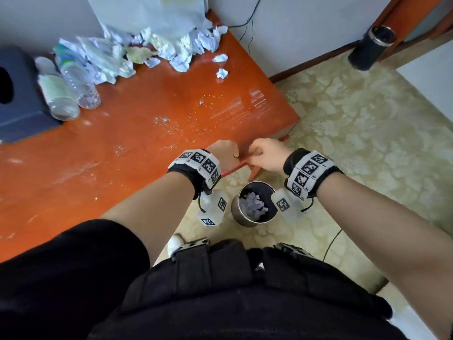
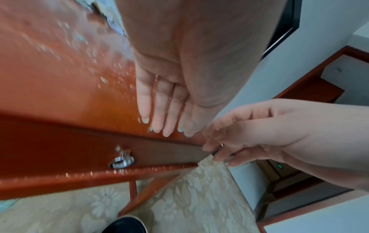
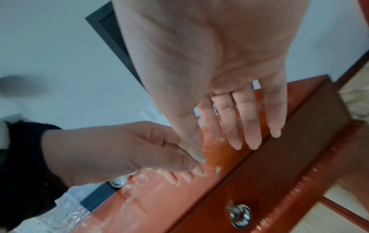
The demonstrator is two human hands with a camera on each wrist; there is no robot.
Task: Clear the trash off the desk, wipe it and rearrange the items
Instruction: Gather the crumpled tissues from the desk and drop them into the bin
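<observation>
My left hand (image 1: 229, 154) rests at the front edge of the orange-red desk (image 1: 137, 153), near its right corner. In the left wrist view its fingers (image 2: 155, 110) lie straight and close together on the wet, speckled top, tips at the edge. My right hand (image 1: 259, 153) hovers just beside it at the edge, fingers (image 3: 251, 126) loosely extended and holding nothing I can make out. Crumpled paper (image 1: 181, 47) is piled at the back of the desk. A round bin (image 1: 241, 217) with paper in it stands on the floor below my hands.
Two clear plastic bottles (image 1: 73, 82) lie beside a dark blue tissue box (image 1: 22, 111) at the desk's left. A plastic bag (image 1: 152, 13) hangs over the paper pile. Shiny specks (image 1: 166, 121) dot the desk. A drawer knob (image 2: 121, 160) sits below the edge. A black container (image 1: 370, 49) stands by the wall.
</observation>
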